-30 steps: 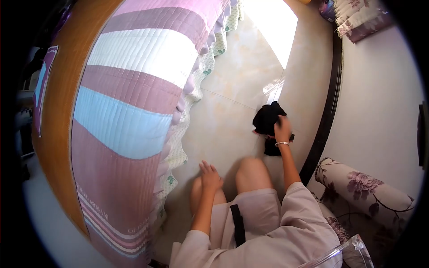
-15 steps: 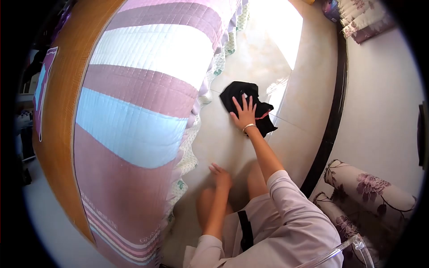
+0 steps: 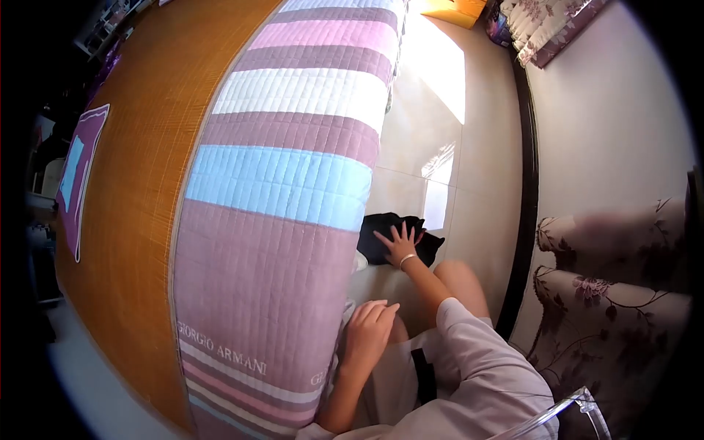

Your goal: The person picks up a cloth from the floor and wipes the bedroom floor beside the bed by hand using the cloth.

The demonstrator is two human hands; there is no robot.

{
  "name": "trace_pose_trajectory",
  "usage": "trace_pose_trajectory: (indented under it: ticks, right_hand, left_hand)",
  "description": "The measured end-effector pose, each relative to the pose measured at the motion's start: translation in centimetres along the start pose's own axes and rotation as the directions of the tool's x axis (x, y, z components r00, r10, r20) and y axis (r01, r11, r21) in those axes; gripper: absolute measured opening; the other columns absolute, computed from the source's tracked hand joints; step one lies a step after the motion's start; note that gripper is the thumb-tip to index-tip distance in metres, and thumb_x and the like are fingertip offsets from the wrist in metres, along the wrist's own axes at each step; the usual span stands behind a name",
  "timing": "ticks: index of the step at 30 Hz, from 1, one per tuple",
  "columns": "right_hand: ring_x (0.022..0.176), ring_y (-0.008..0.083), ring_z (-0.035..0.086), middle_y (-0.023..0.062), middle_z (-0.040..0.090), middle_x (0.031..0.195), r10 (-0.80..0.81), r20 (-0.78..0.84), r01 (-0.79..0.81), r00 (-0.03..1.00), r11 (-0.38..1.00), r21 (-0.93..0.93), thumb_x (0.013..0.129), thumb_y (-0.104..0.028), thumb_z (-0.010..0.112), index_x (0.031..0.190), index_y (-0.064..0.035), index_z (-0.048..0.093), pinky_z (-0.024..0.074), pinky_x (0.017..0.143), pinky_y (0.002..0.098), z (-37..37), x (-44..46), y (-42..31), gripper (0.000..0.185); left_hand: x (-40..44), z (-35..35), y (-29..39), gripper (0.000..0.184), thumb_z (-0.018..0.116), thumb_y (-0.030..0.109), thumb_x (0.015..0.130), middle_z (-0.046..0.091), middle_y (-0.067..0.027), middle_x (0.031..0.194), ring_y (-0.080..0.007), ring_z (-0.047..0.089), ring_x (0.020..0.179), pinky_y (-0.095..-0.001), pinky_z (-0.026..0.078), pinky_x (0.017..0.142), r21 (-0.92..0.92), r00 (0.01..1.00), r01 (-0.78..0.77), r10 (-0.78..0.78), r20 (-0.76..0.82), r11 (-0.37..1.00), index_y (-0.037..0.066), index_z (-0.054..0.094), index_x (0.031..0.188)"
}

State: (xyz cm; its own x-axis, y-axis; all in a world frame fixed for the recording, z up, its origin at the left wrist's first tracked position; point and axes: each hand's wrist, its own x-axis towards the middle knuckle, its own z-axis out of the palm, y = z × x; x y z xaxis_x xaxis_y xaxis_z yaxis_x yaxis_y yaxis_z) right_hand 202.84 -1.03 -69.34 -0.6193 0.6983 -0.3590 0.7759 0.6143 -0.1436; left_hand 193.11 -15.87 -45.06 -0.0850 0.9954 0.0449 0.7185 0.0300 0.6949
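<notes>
A black cloth (image 3: 378,238) lies spread on the tiled floor beside the bed's edge. My right hand (image 3: 400,246), with a bracelet at the wrist, rests on top of it with fingers spread. Closer to me, my left hand (image 3: 371,326) is raised next to the striped bedspread (image 3: 271,257), above my knee. Its fingers are extended and nothing shows in them. Part of the cloth is hidden beneath my right hand and by the bed's edge.
An orange-brown mat (image 3: 139,183) covers the bed to the left, with a purple and blue piece (image 3: 82,172) on it. Floral fabric-covered furniture (image 3: 609,323) stands at the right by the white wall (image 3: 601,139). Sunlight falls on the floor tiles (image 3: 488,147).
The black cloth has gone from bunched to spread out and moved left to the bed. My right hand has opened flat on it. My left hand has lifted off my knee, and the view has shifted left.
</notes>
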Motion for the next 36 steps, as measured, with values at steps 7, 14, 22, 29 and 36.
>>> trace_pose_trajectory:
  ticks: [7,14,22,29,36]
  right_hand:
    - [0.121,0.0426,0.011,0.01,0.013,0.135,0.524,-0.107,-0.482,0.845,0.833,0.27,0.066,-0.033,0.062,0.126,-0.0389,0.021,0.016,0.089,0.0621,1.6,-1.8,-0.7,0.073]
    - [0.124,0.0299,0.014,0.0103,0.011,0.136,0.219,-0.247,-0.182,0.944,0.97,0.164,0.066,-0.031,0.063,0.128,-0.0368,0.02,0.0158,0.093,0.0575,4.6,-5.1,0.6,0.075]
    - [0.126,0.0325,0.001,0.0045,0.01,0.137,-0.191,-0.199,0.217,0.961,0.969,0.119,0.073,-0.028,0.055,0.124,-0.0364,0.029,0.0133,0.088,0.0656,5.0,0.4,-3.5,0.058]
    - [0.126,0.0298,0.005,0.0002,0.007,0.138,-0.914,0.062,0.916,0.401,0.4,-0.031,0.072,-0.021,0.053,0.121,-0.039,0.032,0.0252,0.086,0.0619,12.3,-12.5,-2.7,0.056]
    - [0.096,0.0225,0.047,0.0117,0.039,0.117,-0.822,0.036,0.608,0.569,0.449,0.655,0.065,0.009,0.045,0.106,-0.0198,0.053,0.0412,0.079,0.0289,3.9,-15.1,5.9,0.05]
  left_hand:
    - [-2.1,-7.6,2.0,0.012,0.064,0.006,0.062,0.055,-0.0046,0.071,-0.0184,0.052,0.073,-0.0374,0.036,0.08,0.43,0.987,0.038,0.033,-0.156,0.902,0.008,0.058,0.071]
    - [-2.6,-7.1,0.4,0.009,0.062,0.006,0.063,0.056,0.0024,0.074,-0.0146,0.051,0.074,-0.036,0.031,0.085,0.291,0.993,-0.102,0.113,-0.021,0.951,0.008,0.056,0.069]
    - [-2.9,-6.1,0.4,0.008,0.061,0.005,0.063,0.055,0.0002,0.073,-0.0164,0.051,0.073,-0.0371,0.032,0.087,0.422,0.992,-0.12,0.129,0.007,0.899,0.007,0.055,0.068]
    - [-3.2,-3.9,0.8,0.008,0.058,0.002,0.064,0.055,-0.004,0.075,-0.0202,0.051,0.074,-0.0379,0.035,0.085,0.505,0.969,-0.151,0.229,-0.095,0.85,0.005,0.054,0.071]
    - [-9.3,11.7,-8.8,0.043,0.054,0.01,0.072,0.037,-0.0121,0.119,-0.0306,0.037,0.109,-0.0385,0.031,0.091,0.186,0.977,0.193,-0.17,-0.131,0.963,0.006,0.041,0.113]
